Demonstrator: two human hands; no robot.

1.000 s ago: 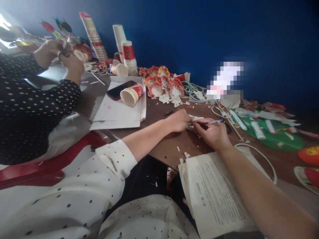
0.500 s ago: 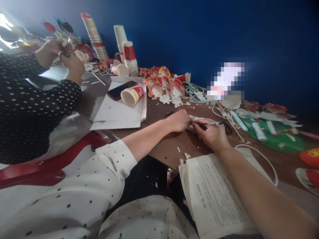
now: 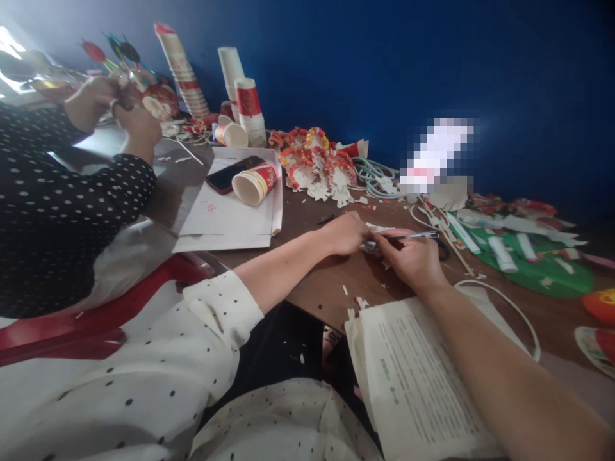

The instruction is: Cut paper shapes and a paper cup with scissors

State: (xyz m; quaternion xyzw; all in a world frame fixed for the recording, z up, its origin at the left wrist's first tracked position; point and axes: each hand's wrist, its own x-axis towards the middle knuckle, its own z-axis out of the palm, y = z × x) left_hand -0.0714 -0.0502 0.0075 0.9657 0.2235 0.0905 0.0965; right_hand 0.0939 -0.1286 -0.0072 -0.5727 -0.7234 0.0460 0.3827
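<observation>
My right hand [image 3: 408, 259] is closed around a slim pen [image 3: 423, 235], whose silver end points to the right. Its tip lies hidden between my two hands. Directly to the left, my left hand [image 3: 346, 233] rests on the table with fingers curled, pressing on a small white paper piece [image 3: 379, 228]; most of that piece is covered by my fingers. My hands almost touch over it. Below my right wrist hangs a printed paper bag [image 3: 418, 378] at the table's edge.
A white box lid [image 3: 225, 224] carries a phone [image 3: 228, 178] and paper cups [image 3: 250, 186]. Red-and-white cut paper shapes [image 3: 317, 160] and stacked cups [image 3: 250, 109] line the wall. White tubes [image 3: 501, 254] lie on a green disc [image 3: 552, 282]. At left, a co-worker's hands [image 3: 137, 121] work.
The pen's rear end has shifted slightly right and up with my right hand. My left hand has stayed in place. The whole view has moved only a little.
</observation>
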